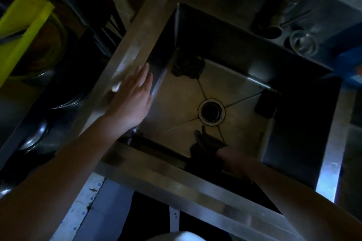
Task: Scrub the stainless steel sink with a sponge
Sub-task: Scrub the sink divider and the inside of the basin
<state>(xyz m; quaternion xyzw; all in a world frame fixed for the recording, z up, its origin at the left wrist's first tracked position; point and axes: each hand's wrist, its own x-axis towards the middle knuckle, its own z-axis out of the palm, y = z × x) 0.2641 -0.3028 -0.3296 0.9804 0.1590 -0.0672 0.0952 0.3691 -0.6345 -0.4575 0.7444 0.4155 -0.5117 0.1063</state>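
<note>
Setting: dim kitchen seen from the head camera, looking straight down; a brushed steel tabletop (172, 180) frames the basin on every side.
Sink: square stainless steel sink (182, 101) fills the middle of the view, its floor creased by four lines running in to a round ringed drain (211, 112) at the centre.
Left hand: left hand (131, 94) lies flat at 9 o'clock on the sink's rim, fingers straight and close together, pointing to 12 o'clock, their tips out over the basin's edge; it holds nothing.
Right hand: right hand (230, 157) reaches down into the basin at 6 o'clock, against the near wall.
Sponge: dark crumpled sponge (205, 144) sits on the basin floor at 6 o'clock from the drain, touching the right hand's front.
Right grip: fingers are lost in shadow, so I cannot tell whether they curl round the sponge or only press it.
Far corner: dark knobbly scouring pad (188, 66) lies at 11 o'clock in the basin.
Right wall: black rectangular block (265, 103) leans at 3 o'clock.
Behind the sink: clear drinking glass (303, 44) stands at 2 o'clock, beside a blurred metal tap (282, 13).
Left edge: yellow-green flat board (21, 33) at 10 o'clock rests over round metal bowls (37, 135).
</note>
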